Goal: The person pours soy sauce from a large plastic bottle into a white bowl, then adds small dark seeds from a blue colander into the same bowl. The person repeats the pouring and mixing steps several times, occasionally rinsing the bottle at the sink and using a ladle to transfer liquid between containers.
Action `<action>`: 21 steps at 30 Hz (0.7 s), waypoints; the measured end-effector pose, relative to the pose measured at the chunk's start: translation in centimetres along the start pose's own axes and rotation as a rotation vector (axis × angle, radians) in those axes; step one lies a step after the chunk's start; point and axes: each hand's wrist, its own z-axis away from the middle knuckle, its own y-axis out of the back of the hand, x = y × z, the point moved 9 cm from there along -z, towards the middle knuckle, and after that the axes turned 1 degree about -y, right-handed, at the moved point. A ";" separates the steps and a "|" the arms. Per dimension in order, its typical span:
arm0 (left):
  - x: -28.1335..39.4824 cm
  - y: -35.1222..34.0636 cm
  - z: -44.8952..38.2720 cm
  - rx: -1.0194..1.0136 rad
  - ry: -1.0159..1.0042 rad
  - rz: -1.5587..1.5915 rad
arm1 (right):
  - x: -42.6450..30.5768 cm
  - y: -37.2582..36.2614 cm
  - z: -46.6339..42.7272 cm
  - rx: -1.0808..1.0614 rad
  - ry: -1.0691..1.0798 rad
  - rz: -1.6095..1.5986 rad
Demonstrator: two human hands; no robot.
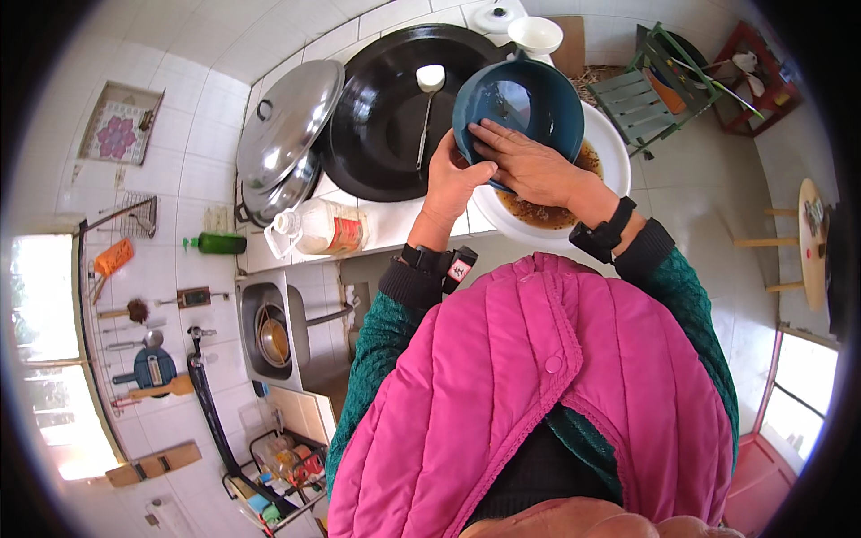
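Tilted above a wide white basin (619,168), a dark blue bowl (558,101) with a short handle or spout at its far edge is held up. My left hand (452,180) grips its near left rim, the thumb towards the right hand. My right hand (528,165) lies across the near rim with its fingers against the inner wall; its thumb is hidden. Brown liquid with dark bits (538,212) stands in the basin. Left of the bowl, a large black wok (377,114) is set in the tiled counter, with a metal spatula (428,101) resting in it.
Metal lids (296,121) lean left of the wok. A plastic oil jug (323,227) lies or stands at the counter's front edge. Beyond the wok sits a white bowl (535,35). A steel sink (250,296) is at left. A green folding chair (635,107) stands at right.
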 end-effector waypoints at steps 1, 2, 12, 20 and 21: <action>0.2 0.4 0.2 0.017 -0.001 -0.019 | -0.2 -0.6 0.2 -0.069 0.005 -0.031; 0.6 0.7 0.3 0.032 -0.031 -0.027 | 0.0 -1.0 0.4 -0.149 -0.035 -0.150; 2.5 0.8 0.6 0.120 -0.224 -0.141 | 2.5 4.3 2.1 0.282 -0.027 -0.176; 3.0 -0.1 1.0 0.185 -0.327 -0.331 | -0.6 0.1 1.4 0.058 0.022 -0.136; 3.0 0.1 1.2 0.208 -0.330 -0.367 | -0.7 0.1 1.6 0.049 0.024 -0.138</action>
